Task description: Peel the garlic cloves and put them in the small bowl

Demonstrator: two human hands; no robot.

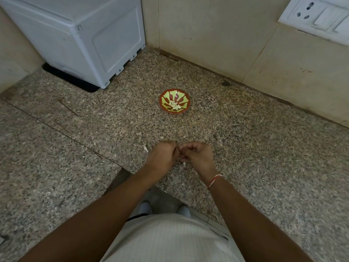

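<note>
Speckled granite counter [255, 148], tiled wall corner behind. Nearest: left hand [163, 157] and right hand [197, 157] meet, fingers curled, pinching something tiny between them, presumably a garlic clove; it is hidden, so orientation and long axis cannot be told. Peel scraps [145, 148] lie beside the hands. Beyond the hands: small bowl [174, 102] holding peeled cloves [175, 106]. Risk: clove slipping from the pinch onto the counter.
</note>
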